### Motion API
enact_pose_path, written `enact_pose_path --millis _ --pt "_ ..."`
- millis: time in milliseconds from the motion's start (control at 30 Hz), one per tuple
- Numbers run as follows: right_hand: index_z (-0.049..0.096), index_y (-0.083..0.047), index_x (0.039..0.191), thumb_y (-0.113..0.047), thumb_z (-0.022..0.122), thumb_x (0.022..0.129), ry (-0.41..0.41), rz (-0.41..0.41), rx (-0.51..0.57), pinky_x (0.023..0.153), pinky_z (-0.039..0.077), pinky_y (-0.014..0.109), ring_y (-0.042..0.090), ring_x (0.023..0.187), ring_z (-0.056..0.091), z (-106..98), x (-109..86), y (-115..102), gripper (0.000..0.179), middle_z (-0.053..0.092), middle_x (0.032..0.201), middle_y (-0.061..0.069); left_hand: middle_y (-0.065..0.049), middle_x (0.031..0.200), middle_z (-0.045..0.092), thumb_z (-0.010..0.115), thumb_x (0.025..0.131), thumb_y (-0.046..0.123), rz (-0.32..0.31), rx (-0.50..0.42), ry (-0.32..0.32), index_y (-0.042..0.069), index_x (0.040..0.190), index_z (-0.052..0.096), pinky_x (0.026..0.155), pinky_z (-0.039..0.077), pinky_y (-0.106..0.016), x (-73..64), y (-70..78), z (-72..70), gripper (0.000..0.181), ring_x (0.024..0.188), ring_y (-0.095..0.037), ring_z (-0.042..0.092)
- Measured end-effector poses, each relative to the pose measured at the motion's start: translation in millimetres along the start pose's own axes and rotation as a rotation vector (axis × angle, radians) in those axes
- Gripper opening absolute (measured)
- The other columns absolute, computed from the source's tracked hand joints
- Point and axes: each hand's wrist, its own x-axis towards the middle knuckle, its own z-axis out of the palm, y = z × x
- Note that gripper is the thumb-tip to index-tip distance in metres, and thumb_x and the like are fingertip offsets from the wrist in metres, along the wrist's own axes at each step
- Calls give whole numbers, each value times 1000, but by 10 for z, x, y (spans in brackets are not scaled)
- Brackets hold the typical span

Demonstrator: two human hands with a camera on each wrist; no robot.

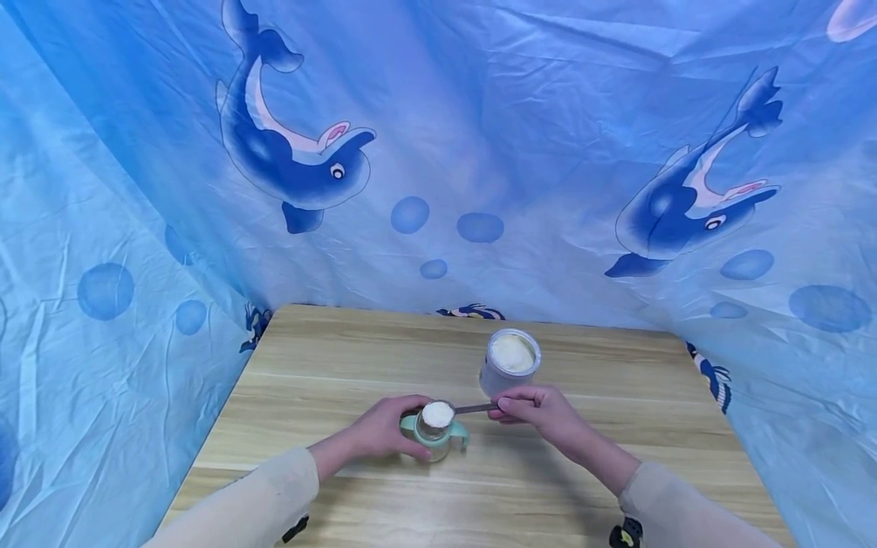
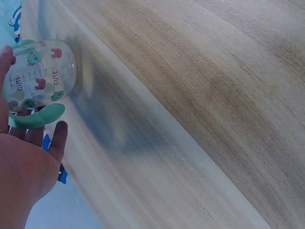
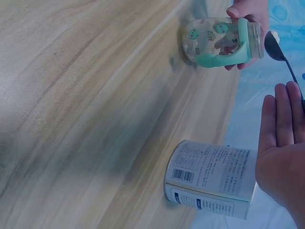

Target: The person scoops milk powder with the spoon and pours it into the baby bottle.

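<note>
A clear baby bottle [image 1: 433, 450] with a mint-green two-handled collar and cartoon prints stands uncapped on the table. My left hand [image 1: 385, 428] grips it around the collar from the left. Between the thumb and fingers of my right hand [image 1: 541, 415] is the handle of a dark spoon [image 1: 474, 409]. The spoon's bowl, heaped with white powder [image 1: 438, 414], hovers just above the bottle mouth; a small gap shows between them in the right wrist view. Behind the right hand stands an open can [image 3: 209, 177], filled with cream-coloured powder [image 1: 512, 354].
The wood-grain table [image 1: 342, 346] carries the bottle and can. A blue curtain [image 1: 438, 152] printed with dolphins and bubbles hangs along the back and both sides of the table.
</note>
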Motion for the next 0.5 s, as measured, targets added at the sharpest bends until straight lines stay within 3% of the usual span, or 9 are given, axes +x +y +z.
enact_pose_path --millis 300,500 --pt "68 15 126 -14 68 106 -17 -61 -86 101 58 27 22 108 78 23 3 -72 35 78 115 23 4 137 70 100 74 34 -23 3 3 20 140 67 114 47 -56 -14 38 -3 76 130 -26 63" --pt "75 6 122 -16 69 106 -11 -121 -235 98 62 39 20 106 78 30 2 -131 27 80 111 15 6 135 71 99 74 36 -26 12 7 23 140 67 113 47 -56 -23 47 0 75 129 -25 63"
